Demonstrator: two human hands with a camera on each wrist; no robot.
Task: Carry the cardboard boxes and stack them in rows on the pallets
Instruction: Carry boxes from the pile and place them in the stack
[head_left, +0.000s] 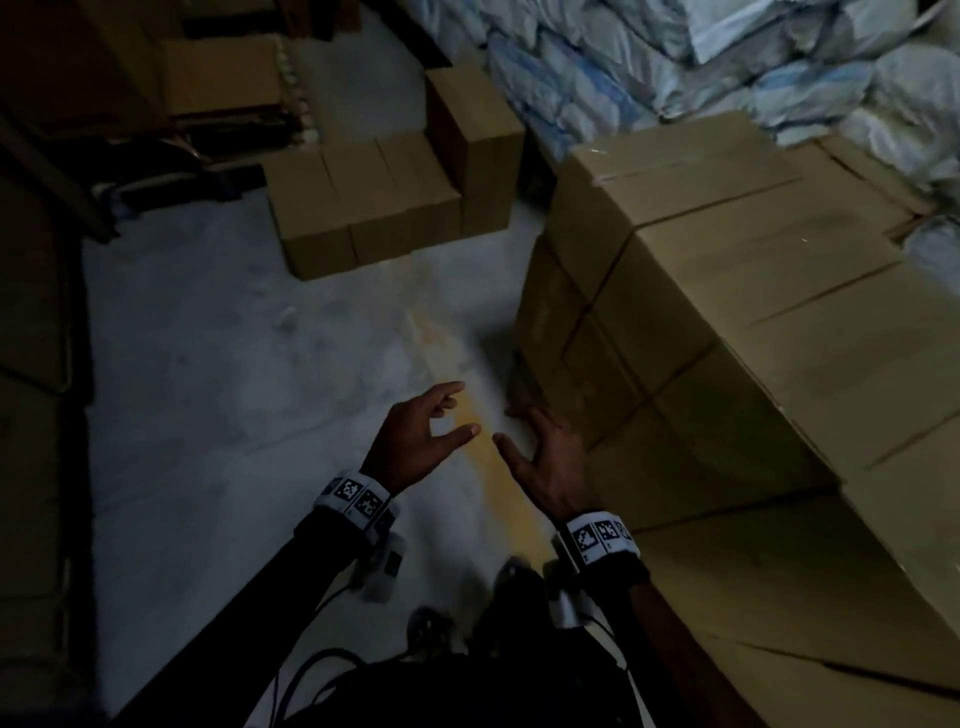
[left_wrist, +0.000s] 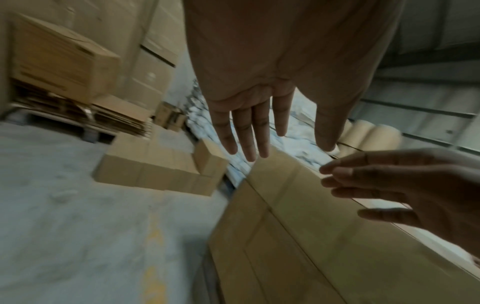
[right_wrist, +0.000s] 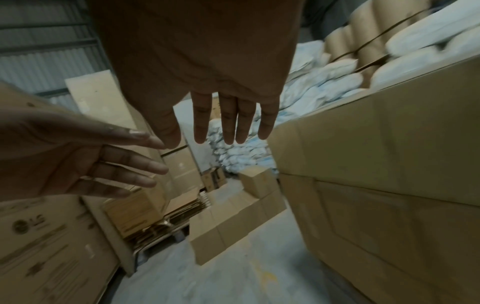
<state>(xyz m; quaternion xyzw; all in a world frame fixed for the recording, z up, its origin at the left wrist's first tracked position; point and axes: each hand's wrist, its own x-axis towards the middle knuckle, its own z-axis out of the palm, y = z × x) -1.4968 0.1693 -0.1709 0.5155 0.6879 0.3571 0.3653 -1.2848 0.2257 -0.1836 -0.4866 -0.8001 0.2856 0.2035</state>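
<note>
A tall stack of plain cardboard boxes (head_left: 737, 322) fills the right side in rows several layers high. A lower group of boxes (head_left: 384, 202) sits on the floor ahead, with one box standing taller at its right end. My left hand (head_left: 421, 441) hangs open over the floor, fingers spread and holding nothing. My right hand (head_left: 540, 457) is open too, palm inward, just left of the tall stack's lower corner and not touching it. In the left wrist view my left hand (left_wrist: 249, 127) shows straight fingers; in the right wrist view my right hand (right_wrist: 228, 121) does as well.
Grey concrete floor (head_left: 234, 364) with a faded yellow line (head_left: 467, 405) runs between the stacks. White and blue sacks (head_left: 727, 67) are piled behind the tall stack. Large printed cartons (right_wrist: 52, 246) and flattened cardboard on a pallet (left_wrist: 103, 115) stand at the left.
</note>
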